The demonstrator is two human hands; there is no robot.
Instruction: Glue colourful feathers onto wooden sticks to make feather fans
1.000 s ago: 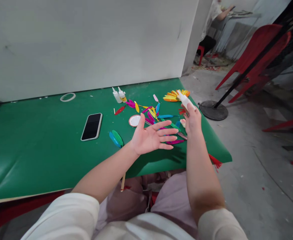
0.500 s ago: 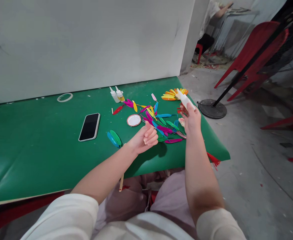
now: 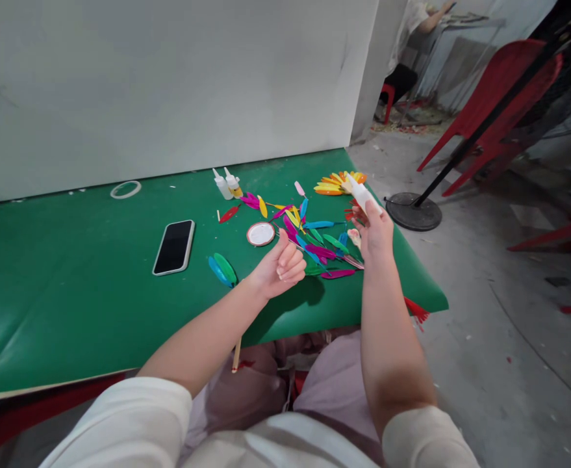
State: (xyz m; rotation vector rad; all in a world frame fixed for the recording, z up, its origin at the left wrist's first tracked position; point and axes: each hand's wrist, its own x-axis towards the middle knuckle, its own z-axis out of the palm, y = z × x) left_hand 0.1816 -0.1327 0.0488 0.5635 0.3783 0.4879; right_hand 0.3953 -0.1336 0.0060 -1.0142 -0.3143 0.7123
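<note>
Multicoloured slender feathers and a black-screened phone dot a smooth green worktop; above it, the right hand clamps a tapered white plastic bottle, while the left hand, curled closed, partly hides feathers.

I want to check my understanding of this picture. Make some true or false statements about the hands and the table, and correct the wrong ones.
1. The right hand holds a white bottle. True.
2. The left hand also holds a bottle. False: its fingers are curled and no bottle shows in it.
3. The phone lies on the green table. True.
4. The feather-like pieces are all red. False: blue, green, yellow and magenta ones also show.
5. Two other bottles stand near the wall. True.
</note>
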